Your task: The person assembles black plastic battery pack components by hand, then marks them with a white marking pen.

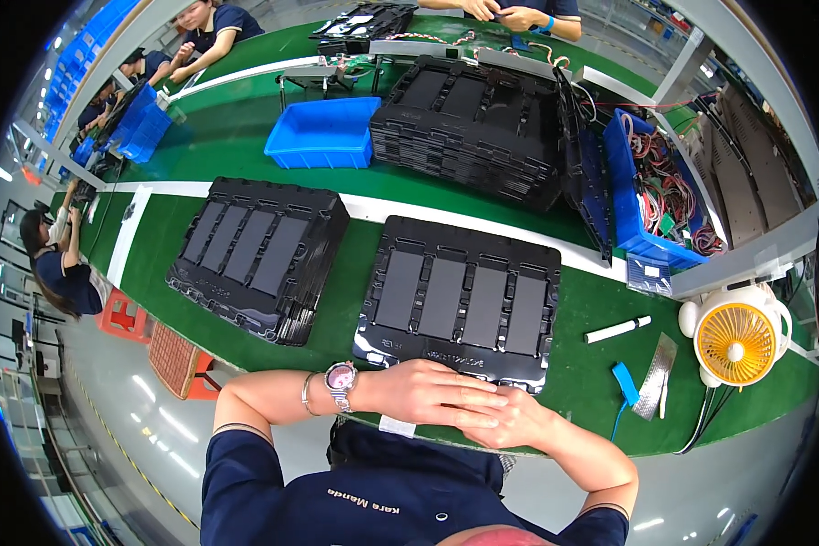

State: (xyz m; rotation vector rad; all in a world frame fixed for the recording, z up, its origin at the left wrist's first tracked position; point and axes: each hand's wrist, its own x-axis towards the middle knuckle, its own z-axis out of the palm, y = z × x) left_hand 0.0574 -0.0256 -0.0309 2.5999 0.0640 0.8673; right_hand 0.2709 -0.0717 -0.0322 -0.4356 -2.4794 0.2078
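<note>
My left hand point(428, 393), with a watch and a bracelet on its wrist, lies across my right hand at the bench's near edge. Its fingers are stretched out and close together. Underneath, my right hand point(514, 420) has its fingers largely hidden, so their state cannot be made out. Both hands rest against the front edge of a black plastic tray point(400, 346) holding several dark grey rectangular pieces. To the left, a stack of similar black trays point(314, 273) stands apart from it, its top tray also carrying grey rectangles.
Beyond a white strip stand a taller stack of black trays point(464, 164), an empty blue bin point(318, 136) and a blue bin point(646, 241) of cables. At right are a white-and-yellow fan point(735, 341), a white marker point(617, 329) and a metal strip point(655, 378). Other people work further off.
</note>
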